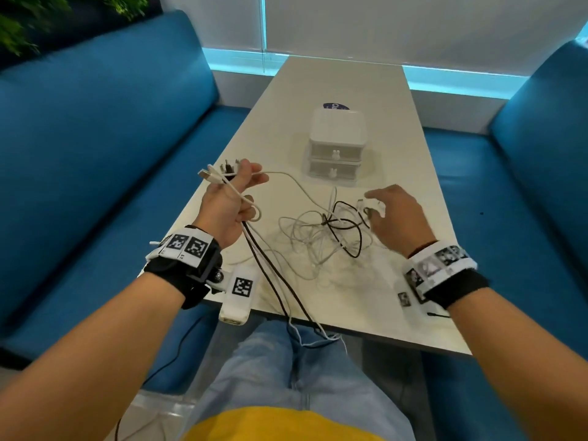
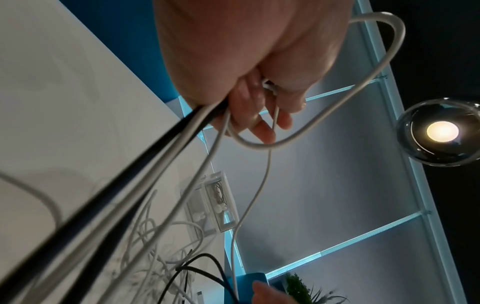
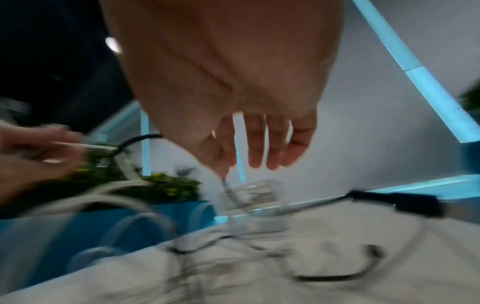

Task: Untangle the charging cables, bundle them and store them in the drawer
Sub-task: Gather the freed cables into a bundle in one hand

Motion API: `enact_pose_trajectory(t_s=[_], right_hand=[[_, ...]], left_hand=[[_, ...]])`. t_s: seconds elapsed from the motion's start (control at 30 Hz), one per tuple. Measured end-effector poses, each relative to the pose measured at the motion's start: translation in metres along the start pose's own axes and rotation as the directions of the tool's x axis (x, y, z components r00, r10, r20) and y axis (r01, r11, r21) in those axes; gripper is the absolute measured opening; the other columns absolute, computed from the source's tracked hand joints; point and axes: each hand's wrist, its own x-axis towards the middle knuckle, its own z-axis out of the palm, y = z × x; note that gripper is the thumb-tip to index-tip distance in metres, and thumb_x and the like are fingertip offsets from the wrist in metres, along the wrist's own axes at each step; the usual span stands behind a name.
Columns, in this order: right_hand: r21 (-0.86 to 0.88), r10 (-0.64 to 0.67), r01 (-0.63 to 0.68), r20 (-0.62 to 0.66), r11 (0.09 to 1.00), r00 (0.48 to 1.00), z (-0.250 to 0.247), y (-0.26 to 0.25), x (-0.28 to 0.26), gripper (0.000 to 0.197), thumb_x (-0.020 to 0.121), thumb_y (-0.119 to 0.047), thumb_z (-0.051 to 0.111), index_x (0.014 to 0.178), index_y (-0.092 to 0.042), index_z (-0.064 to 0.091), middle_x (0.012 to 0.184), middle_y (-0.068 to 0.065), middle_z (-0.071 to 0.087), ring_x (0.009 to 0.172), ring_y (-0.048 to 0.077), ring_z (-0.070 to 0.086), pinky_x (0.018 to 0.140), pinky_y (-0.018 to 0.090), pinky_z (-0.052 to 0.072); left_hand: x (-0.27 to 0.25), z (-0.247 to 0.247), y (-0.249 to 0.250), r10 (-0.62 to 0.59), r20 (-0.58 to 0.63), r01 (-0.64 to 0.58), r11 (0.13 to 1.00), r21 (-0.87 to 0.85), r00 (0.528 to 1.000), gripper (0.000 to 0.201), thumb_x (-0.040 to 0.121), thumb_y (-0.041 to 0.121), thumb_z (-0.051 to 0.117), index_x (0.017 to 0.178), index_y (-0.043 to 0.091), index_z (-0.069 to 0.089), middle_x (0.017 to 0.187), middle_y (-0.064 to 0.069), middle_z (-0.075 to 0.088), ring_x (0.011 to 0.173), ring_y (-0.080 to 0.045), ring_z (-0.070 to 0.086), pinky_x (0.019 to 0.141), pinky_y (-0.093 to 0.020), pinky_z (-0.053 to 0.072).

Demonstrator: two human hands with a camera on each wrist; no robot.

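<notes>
The left hand (image 1: 227, 203) is raised above the near left part of the long off-white table (image 1: 394, 128), fingers curled round a gathered bunch of white and black charging cables (image 1: 270, 268). Several plug ends (image 1: 219, 173) stick up past the thumb, while the strands run down from the fist, cross the near table edge and hang over the person's blue jeans (image 1: 286, 377). The left wrist view shows the same grip from below: fingers (image 2: 262, 131) wrapped round black and white strands, with a white loop (image 2: 384, 67) arcing out beside the hand.

The right hand (image 1: 397, 214) is held low over the loose tangle of white and black cords (image 1: 331, 230) lying on the table, fingers spread and relaxed; its fingertips (image 1: 370, 195) are at a white plug, though whether they pinch it cannot be told. The right wrist view is blurred; it shows straight fingers (image 3: 255, 144) pointing down above the cords.

Behind the tangle stands a small white plastic chest of 2 drawers (image 1: 335, 144) with rabbit-shaped knobs, both drawers pushed in. Blue upholstered benches (image 1: 95, 148) flank the table
</notes>
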Motion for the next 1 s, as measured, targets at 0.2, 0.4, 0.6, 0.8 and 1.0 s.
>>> enact_pose_trajectory(t_s=[0.2,0.4,0.6,0.8,1.0], right_hand=[[0.042,-0.443,0.455,0.325,0.889,0.835,0.048,-0.059,-0.031,0.036,0.093,-0.024,0.049,0.127,-0.024,0.06,0.118,0.004,0.057,0.112,0.021,0.05,0.094,0.036,0.042],[-0.089,-0.343,0.419,0.437,0.904,0.832,0.062,-0.034,-0.01,0.034,0.095,-0.033,0.048,0.125,-0.026,0.062,0.12,0.001,0.059,0.12,0.024,0.045,0.099,0.038,0.039],[0.179,-0.171,0.127,0.253,0.975,0.952,0.042,-0.018,-0.002,0.012,0.084,-0.022,0.067,0.092,-0.021,0.076,0.103,-0.003,0.07,0.103,0.015,0.061,0.088,0.026,0.043],[0.229,-0.031,0.082,-0.218,0.97,0.976,0.013,-0.034,0.0,0.027,0.08,-0.039,0.07,0.1,-0.025,0.059,0.096,-0.005,0.06,0.091,0.012,0.056,0.086,0.032,0.043],[-0.242,-0.037,0.05,0.058,0.969,0.998,0.008,-0.045,0.012,0.039,0.09,-0.05,0.055,0.123,-0.029,0.06,0.107,0.001,0.06,0.105,0.026,0.051,0.089,0.04,0.036]], left_hand=[[-0.004,-0.013,-0.002,0.011,-0.04,-0.012,1.0,-0.013,0.999,0.023,0.095,0.038,0.056,0.087,0.02,0.067,0.097,-0.002,0.073,0.046,-0.008,0.026,0.039,-0.017,0.024],[-0.006,-0.029,0.006,0.061,-0.085,-0.07,0.991,-0.115,0.995,0.026,0.096,0.041,0.054,0.094,0.017,0.064,0.097,0.0,0.073,0.045,-0.008,0.02,0.041,-0.018,0.022],[-0.01,-0.023,0.009,0.089,-0.044,-0.093,0.991,-0.096,0.995,0.027,0.097,0.045,0.049,0.094,0.022,0.064,0.097,0.006,0.072,0.043,-0.006,0.023,0.044,-0.018,0.026],[-0.017,0.0,0.015,0.095,0.123,-0.076,0.986,-0.15,0.988,0.023,0.093,0.04,0.052,0.091,0.02,0.063,0.095,0.005,0.072,0.046,-0.006,0.019,0.043,-0.017,0.022],[-0.029,0.02,0.019,0.129,0.393,-0.054,0.979,-0.197,0.911,0.022,0.078,0.045,0.059,0.077,0.027,0.072,0.09,0.004,0.071,0.041,-0.003,0.021,0.041,-0.016,0.017]])
